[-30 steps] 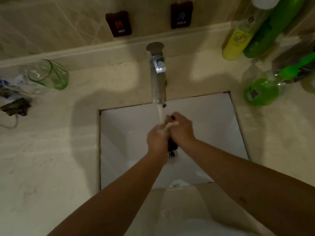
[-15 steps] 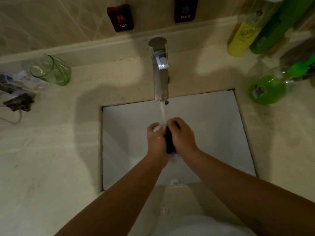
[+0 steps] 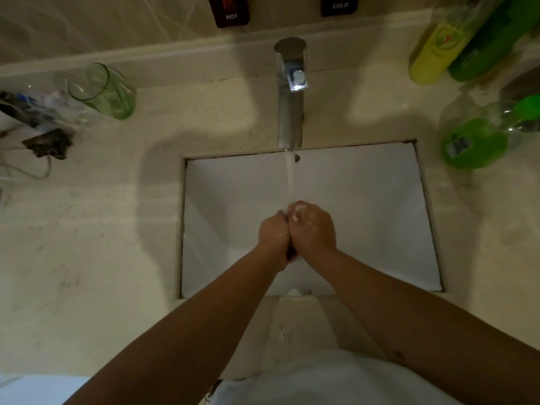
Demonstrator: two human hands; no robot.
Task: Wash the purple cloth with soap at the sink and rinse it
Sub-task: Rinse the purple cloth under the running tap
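Head view: both hands (image 3: 296, 232) squeeze cloth (image 3: 290, 254) under water (image 3: 290, 176)

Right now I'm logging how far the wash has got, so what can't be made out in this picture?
- Purple cloth, head view: only a dark sliver shows between the left hand and right hand; its colour, soap and folds are hidden.
- Bottles, head view: cut off by the top edge, labels blurred.
- Clutter by the green glass: dim and blurred.
- Sink drain: hidden under the hands.
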